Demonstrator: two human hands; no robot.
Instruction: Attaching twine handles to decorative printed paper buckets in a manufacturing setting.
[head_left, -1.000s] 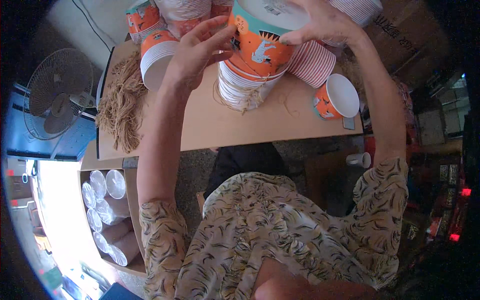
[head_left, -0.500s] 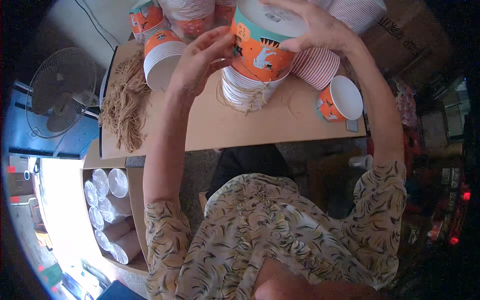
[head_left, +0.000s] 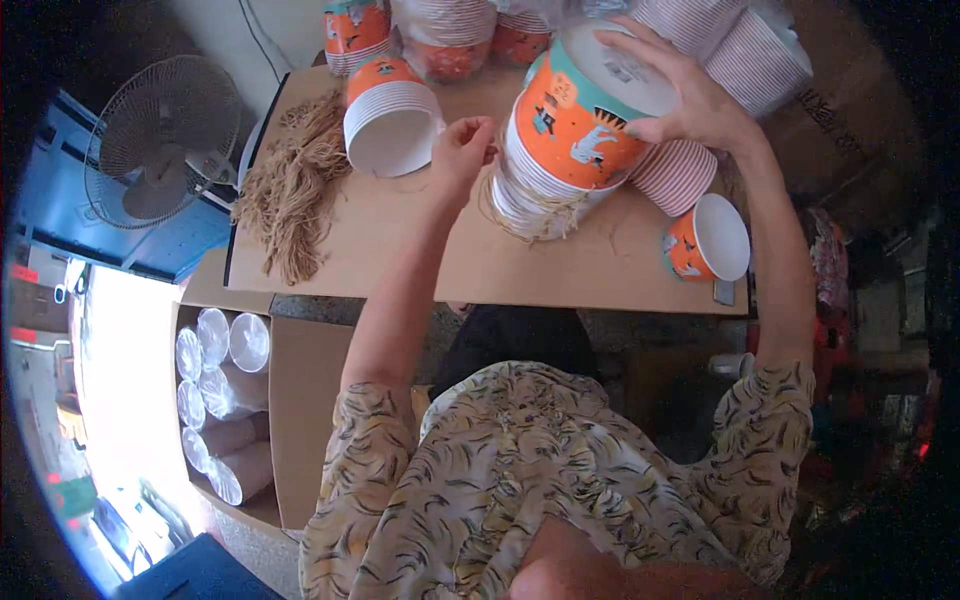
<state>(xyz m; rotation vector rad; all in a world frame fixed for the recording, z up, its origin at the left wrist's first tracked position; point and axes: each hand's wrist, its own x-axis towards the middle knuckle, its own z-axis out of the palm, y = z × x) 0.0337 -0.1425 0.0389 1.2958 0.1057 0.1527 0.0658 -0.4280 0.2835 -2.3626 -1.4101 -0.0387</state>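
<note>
An orange and teal paper bucket stands upside down atop a nested stack, its white base tilted up toward me. My right hand grips it, fingers over the base and thumb against the side. Brown twine hangs loosely around the white rims of the stack below. To the left of the bucket, apart from it, my left hand is closed in a pinch; whatever is in its fingers is too small to make out. Just beyond that hand lies another nested stack of paper buckets, open end toward me.
A bundle of brown twine lies on the cardboard-topped table at left. A single paper bucket rests on its side at right, near a small flat object. More bucket stacks line the back. At left are a fan and a carton of wrapped sleeves.
My left hand has drawn away from the bucket's left side, and its spread fingers have closed into a pinch. My right hand keeps its hold on the bucket. The whole view has shifted.
</note>
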